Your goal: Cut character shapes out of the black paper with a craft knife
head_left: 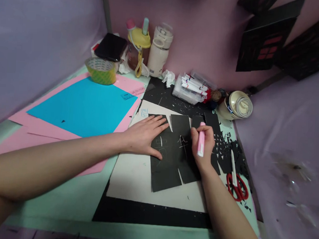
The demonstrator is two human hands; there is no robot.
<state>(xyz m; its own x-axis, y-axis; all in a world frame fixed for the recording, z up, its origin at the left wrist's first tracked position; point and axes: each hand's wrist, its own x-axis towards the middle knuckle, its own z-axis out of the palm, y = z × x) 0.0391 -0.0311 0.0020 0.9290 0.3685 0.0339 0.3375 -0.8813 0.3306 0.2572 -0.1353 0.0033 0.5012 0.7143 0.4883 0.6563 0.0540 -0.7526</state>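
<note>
The right hand [207, 146] is closed around a pink marker [201, 140], which is seated between the thumb and the curled fingers; its writing tip cannot be made out. The left hand [143, 137] is spread flat, grasping nothing, its fingers and thumb over the left black strip [167, 176]. The middle black strip [180, 124], bearing white strokes [183, 147], lies between the hands, above a white sheet [130, 181].

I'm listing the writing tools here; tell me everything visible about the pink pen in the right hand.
The pink pen has a smooth, plastic-looking barrel and a paler end toward the wearer. The right hand grips it, tilted, over the black paper strips. Its tip can't be made out, nor whether it touches paper.
</note>
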